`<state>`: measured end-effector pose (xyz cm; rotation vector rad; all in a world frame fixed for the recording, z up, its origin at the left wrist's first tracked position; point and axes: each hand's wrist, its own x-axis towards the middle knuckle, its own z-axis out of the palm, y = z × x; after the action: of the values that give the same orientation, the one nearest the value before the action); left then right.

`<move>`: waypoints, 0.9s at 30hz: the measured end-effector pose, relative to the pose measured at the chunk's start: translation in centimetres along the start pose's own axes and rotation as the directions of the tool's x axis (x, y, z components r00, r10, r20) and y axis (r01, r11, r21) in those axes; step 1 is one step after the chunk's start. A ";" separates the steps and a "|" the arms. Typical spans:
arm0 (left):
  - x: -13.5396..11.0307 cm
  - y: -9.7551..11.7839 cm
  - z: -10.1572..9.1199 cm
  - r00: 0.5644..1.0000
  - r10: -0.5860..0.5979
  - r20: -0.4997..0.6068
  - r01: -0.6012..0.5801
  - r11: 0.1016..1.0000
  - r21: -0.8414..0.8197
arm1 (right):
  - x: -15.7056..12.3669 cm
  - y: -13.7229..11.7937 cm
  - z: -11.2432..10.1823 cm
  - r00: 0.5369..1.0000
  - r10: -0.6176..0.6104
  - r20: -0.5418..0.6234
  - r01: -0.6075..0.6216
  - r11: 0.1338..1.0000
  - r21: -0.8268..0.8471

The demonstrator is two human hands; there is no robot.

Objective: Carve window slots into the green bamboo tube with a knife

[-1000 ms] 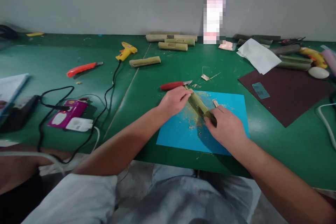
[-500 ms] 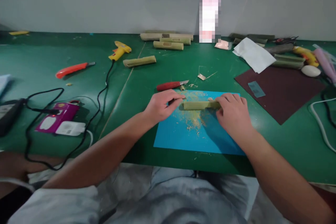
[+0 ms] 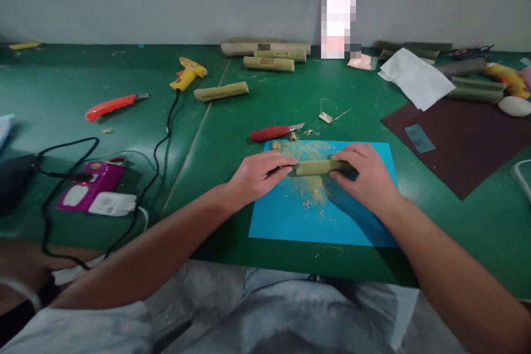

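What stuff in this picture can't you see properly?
Head view:
Thin tool in the left hand: mostly covered by that hand.
Bamboo piece: its right end is under the right hand.
Pink-white object by the wall: blurred out.
Dark object: cut off by the left edge.

A craft workshop, by its green bench (image 3: 74,77); just beyond the fingers (image 3: 274,159) lies a red-handled knife (image 3: 274,133); further off to their left, a yellow glue gun (image 3: 187,73) and an orange utility knife (image 3: 112,105); cut bamboo lengths (image 3: 265,55) far beyond them; sawdust (image 3: 313,196) beneath them on a blue mat (image 3: 290,221); a dark sandpaper sheet (image 3: 460,144) to their right.
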<state>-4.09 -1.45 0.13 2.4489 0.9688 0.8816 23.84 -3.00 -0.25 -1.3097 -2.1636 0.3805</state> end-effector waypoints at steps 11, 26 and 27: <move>0.4 0.0 0.1 0.990 0.117 0.081 -0.118 0.993 0.011 | 0.1 0.2 0.3 0.999 -0.040 -0.001 0.040 0.999 0.031; 1.0 -0.4 -0.5 0.977 0.120 0.177 -0.110 0.992 -0.061 | 0.2 0.3 0.3 0.997 -0.072 0.007 0.071 0.997 0.031; 1.1 -0.4 -0.5 0.977 0.121 0.179 -0.110 0.992 -0.067 | 0.2 0.3 0.3 0.997 -0.073 0.009 0.073 0.997 0.030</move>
<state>-3.96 -0.41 0.72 2.5055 0.7339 0.6954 23.87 -2.69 -0.59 -1.2113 -2.1988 0.3893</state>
